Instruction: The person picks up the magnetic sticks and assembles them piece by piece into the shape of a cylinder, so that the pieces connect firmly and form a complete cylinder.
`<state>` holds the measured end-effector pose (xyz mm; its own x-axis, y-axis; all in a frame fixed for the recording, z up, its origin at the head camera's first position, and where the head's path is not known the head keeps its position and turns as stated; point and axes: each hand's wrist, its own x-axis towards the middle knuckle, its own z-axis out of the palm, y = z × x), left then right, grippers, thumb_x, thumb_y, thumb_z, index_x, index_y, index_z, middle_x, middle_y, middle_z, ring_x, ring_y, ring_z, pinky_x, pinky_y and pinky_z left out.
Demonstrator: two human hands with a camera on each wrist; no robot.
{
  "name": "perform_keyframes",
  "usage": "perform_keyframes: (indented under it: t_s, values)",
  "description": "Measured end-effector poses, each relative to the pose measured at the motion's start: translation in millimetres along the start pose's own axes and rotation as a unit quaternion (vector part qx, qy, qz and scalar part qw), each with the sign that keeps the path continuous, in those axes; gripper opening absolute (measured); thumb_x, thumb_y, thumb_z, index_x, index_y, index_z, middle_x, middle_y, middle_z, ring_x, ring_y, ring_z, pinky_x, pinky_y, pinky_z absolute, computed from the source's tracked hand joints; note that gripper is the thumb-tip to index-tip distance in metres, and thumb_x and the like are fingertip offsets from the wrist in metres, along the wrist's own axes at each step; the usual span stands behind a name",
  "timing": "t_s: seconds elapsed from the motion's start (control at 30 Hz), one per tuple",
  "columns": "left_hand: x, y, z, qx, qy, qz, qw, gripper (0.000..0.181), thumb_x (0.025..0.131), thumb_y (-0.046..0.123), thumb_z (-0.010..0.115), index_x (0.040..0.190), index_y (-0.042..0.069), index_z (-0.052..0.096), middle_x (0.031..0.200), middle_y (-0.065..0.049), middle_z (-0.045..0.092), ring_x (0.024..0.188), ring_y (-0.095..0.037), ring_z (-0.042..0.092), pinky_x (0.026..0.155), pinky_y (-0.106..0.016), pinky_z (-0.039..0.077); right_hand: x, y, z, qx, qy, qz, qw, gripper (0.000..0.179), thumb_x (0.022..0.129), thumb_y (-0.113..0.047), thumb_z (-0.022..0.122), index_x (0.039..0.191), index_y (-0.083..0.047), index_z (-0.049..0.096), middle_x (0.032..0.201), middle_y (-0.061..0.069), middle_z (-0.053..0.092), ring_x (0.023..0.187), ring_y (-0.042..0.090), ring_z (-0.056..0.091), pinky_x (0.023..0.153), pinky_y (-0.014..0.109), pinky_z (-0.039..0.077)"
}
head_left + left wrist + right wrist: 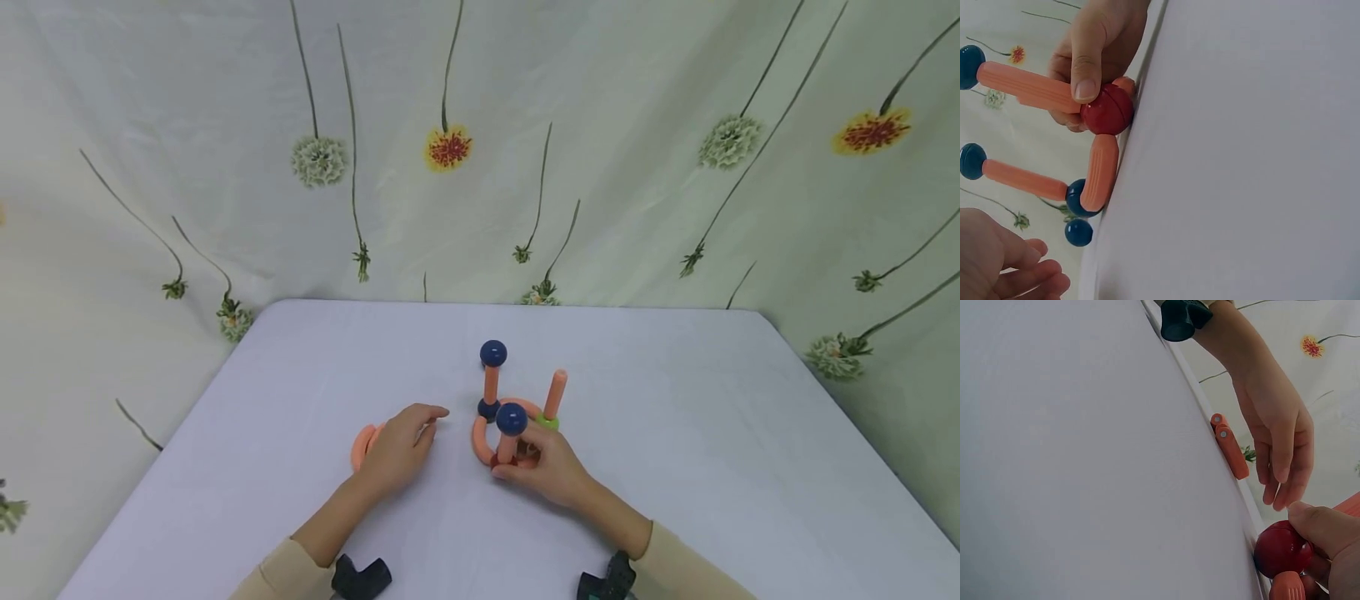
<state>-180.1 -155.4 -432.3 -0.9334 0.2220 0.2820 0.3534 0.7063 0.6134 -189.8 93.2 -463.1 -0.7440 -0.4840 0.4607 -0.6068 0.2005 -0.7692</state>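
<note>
A toy frame of magnetic sticks and balls stands on the table, its curved orange sticks (480, 439) forming a ring. My right hand (551, 467) grips it at the red ball (1108, 109), thumb against the ball where an upright orange stick (1032, 87) joins. A blue ball (512, 418) caps that stick. Behind it rises another upright stick (491, 385) topped by a blue ball (493, 353). On the right, a bare orange stick (556, 394) leans from a green ball (548, 422). My left hand (401, 450), fingers loosely extended, holds nothing left of the frame.
Two loose curved orange sticks (362, 448) lie by my left hand, partly hidden by it in the head view. Another blue ball (1079, 232) sits beyond the frame. The white table (712, 433) ends at a flower-patterned cloth (622, 200).
</note>
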Motion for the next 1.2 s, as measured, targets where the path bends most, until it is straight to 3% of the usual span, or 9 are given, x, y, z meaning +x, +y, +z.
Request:
perform_keyframes:
  t_s: [0.13, 0.27, 0.47, 0.7, 0.93, 1.2]
  values:
    - [-10.2, -3.3, -9.2, 0.052, 0.019, 0.003, 0.9985, 0.025, 0.089, -0.004, 0.058, 0.11, 0.004, 0.067, 0.112, -0.01, 0.065, 0.101, -0.026, 0.062, 0.084, -0.043, 0.05, -1.0, 0, 0, 0.003, -0.001, 0.003, 1.0, 0.023, 0.077, -0.012, 0.083, 0.089, -0.018, 0.065, 0.083, -0.008, 0.057, 0.073, 0.017, 0.054, 0.063, 0.025, 0.047]
    - [-16.5, -9.1, -14.0, 0.101, 0.059, -0.001, 0.9931, 0.022, 0.084, -0.006, 0.061, 0.103, 0.003, 0.07, 0.103, -0.01, 0.065, 0.084, -0.022, 0.06, 0.073, -0.038, 0.05, -1.6, 0, 1, 0.006, -0.001, 0.0, 1.0, 0.024, 0.077, -0.011, 0.083, 0.089, -0.018, 0.064, 0.083, -0.007, 0.056, 0.072, 0.017, 0.054, 0.063, 0.025, 0.046]
    - [-22.4, -10.6, -16.3, 0.122, 0.099, 0.006, 0.9875, 0.015, 0.082, -0.008, 0.065, 0.095, -0.001, 0.07, 0.088, -0.01, 0.064, 0.079, -0.026, 0.06, 0.069, -0.038, 0.051, -1.3, 1, 1, 0.006, 0.0, -0.005, 1.0, 0.023, 0.077, -0.012, 0.083, 0.089, -0.018, 0.064, 0.083, -0.007, 0.056, 0.072, 0.017, 0.053, 0.062, 0.025, 0.046]
    - [-25.9, -10.2, -16.1, 0.143, 0.096, -0.024, 0.9848, 0.013, 0.082, -0.004, 0.068, 0.094, -0.004, 0.069, 0.08, -0.009, 0.061, 0.072, -0.025, 0.058, 0.065, -0.038, 0.05, -1.6, 0, 1, 0.002, -0.001, -0.004, 1.0, 0.024, 0.076, -0.012, 0.084, 0.089, -0.017, 0.064, 0.083, -0.007, 0.056, 0.071, 0.017, 0.053, 0.061, 0.025, 0.046]
    - [-24.8, -6.3, -16.0, 0.14, 0.067, -0.054, 0.9865, 0.017, 0.082, 0.003, 0.069, 0.097, -0.004, 0.068, 0.07, -0.004, 0.054, 0.065, -0.021, 0.051, 0.062, -0.036, 0.047, -1.8, 0, 0, -0.003, 0.0, 0.002, 1.0, 0.025, 0.075, -0.011, 0.084, 0.089, -0.018, 0.064, 0.083, -0.008, 0.056, 0.072, 0.016, 0.053, 0.062, 0.024, 0.046]
    - [-24.9, -3.2, -13.3, 0.161, 0.057, -0.05, 0.984, 0.016, 0.08, 0.002, 0.07, 0.093, -0.007, 0.069, 0.087, -0.016, 0.068, 0.085, -0.034, 0.065, 0.076, -0.045, 0.052, 0.0, 2, 0, 0.0, 0.002, -0.02, 0.9998, 0.021, 0.078, -0.012, 0.082, 0.088, -0.018, 0.064, 0.079, -0.006, 0.058, 0.069, 0.02, 0.053, 0.059, 0.026, 0.045]
